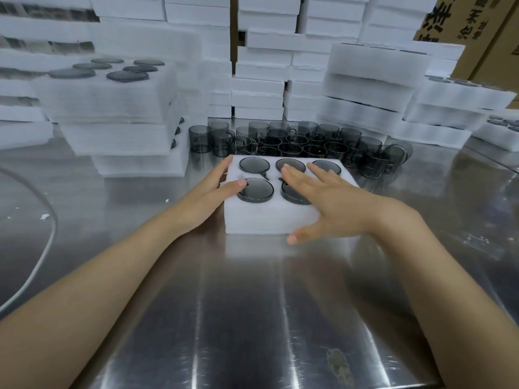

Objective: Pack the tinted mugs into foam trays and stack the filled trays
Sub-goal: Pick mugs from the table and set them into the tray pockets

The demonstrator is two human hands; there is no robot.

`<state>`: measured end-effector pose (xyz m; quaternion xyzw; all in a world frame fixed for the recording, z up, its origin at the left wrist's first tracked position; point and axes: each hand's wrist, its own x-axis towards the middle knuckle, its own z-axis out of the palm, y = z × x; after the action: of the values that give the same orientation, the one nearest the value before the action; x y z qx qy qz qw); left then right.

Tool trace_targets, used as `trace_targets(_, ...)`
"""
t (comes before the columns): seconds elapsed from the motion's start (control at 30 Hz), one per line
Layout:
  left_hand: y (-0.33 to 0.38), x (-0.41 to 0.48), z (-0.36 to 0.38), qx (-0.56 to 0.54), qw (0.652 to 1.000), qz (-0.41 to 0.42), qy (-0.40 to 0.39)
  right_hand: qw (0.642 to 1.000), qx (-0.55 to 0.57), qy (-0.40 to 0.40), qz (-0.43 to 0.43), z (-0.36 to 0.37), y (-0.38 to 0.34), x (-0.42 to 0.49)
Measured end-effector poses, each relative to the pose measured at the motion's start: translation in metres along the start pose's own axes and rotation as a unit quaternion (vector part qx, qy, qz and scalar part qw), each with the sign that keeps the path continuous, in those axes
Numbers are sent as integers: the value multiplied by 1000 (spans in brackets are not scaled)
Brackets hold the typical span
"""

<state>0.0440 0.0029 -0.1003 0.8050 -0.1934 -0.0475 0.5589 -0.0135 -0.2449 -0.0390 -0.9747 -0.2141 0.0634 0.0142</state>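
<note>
Stainless steel table (252, 318), scuffed, reflective, w/ white foam crumbs scattered at L and R. Item 1: foam tray (261, 220), white, centre of table, lying flat; five tinted mugs (254, 165) visible seated in its round sockets, smoke-grey, handle slots showing; rear R area partly covered by hand, contents there can't be told. Item 2: left hand (207, 197), against tray's L wall, fingers straight along the side toward the back corner, thumb laid on top edge beside front-L mug; not curled round anything. Item 3: right hand (334, 200), flat and spread over tray top, fingers across middle and R sockets, thumb down by the front face near table; nothing held. Item 4: loose mugs (295, 141), approx. several dozen, grey, clustered just behind tray, one tipped at R end. Item 5: stack of filled trays (118, 108), L of centre, mugs showing on top. Item 6: foam stacks (261, 80) along back wall. Item 7: cardboard cartons (488, 37), top R, printed. Item 8: white cable (42, 248), far L.
</note>
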Motion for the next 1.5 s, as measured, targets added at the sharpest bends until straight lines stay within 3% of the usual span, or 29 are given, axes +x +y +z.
trace_targets(0.23, 0, 0, 0, -11, 1000, -2, 9, 999, -43, -8, 16, 3, -1, 5)
trace_targets(0.4, 2, -1, 0, -7, 1000, 3, 8, 998, 56, 26, -17, 2, -2, 0)
trace_targets(0.47, 5, -2, 0, -6, 1000, 7, 5, 987, 151, 59, -21, -2, 3, -1)
trace_targets(0.57, 5, -1, 0, -6, 1000, 8, 2, 914, 324, 240, 37, -3, 32, 1)
trace_targets(0.63, 3, -1, -1, -8, 1000, 7, 2, 857, 306, 394, 127, 2, 63, 3)
trace_targets(0.7, 1, -1, -2, -4, 1000, 1, 2, 834, 231, 454, 211, 13, 92, 4)
trace_targets(0.87, -1, 1, -3, 1, 1000, -4, 1, 857, 196, 393, 269, 43, 127, 11)
trace_targets(1.1, -2, 1, -3, 0, 1000, -4, -1, 852, 166, 421, 262, 44, 133, 16)
trace_targets(1.23, -2, 1, -3, -5, 1000, -2, -5, 852, 122, 399, 315, 44, 130, 14)
trace_targets(1.4, -1, 1, -1, 1, 1000, 0, -1, 822, 93, 442, 347, 36, 122, 10)
trace_targets(1.5, -2, 1, -2, 3, 1000, 3, -4, 805, 149, 491, 298, 27, 115, 9)
